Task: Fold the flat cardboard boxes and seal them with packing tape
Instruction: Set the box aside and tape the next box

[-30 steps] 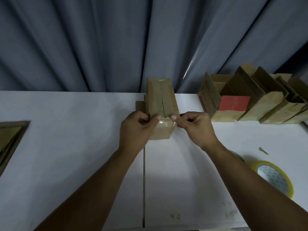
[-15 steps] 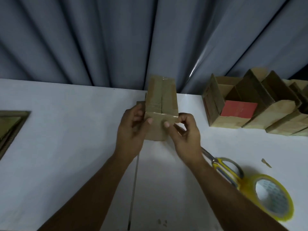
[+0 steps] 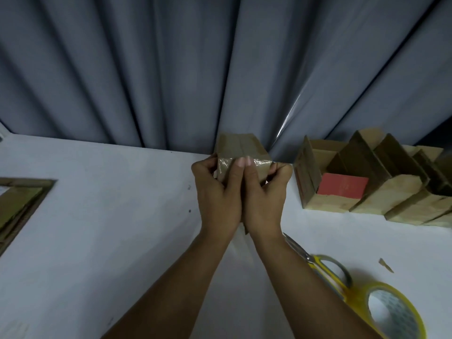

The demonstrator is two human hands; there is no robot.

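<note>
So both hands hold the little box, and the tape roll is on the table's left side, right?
No. The head view shows the tape roll on the right side of the table. The left hand and right hand do hold the box.

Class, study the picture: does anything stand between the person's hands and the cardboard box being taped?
Nothing visible does. The left hand and right hand grip the cardboard box directly and press the clear tape onto its near face.

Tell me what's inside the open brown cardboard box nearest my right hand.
A flat red rectangle shows inside the open brown cardboard box. Anything beneath it, and the box floor, is covered.
</note>
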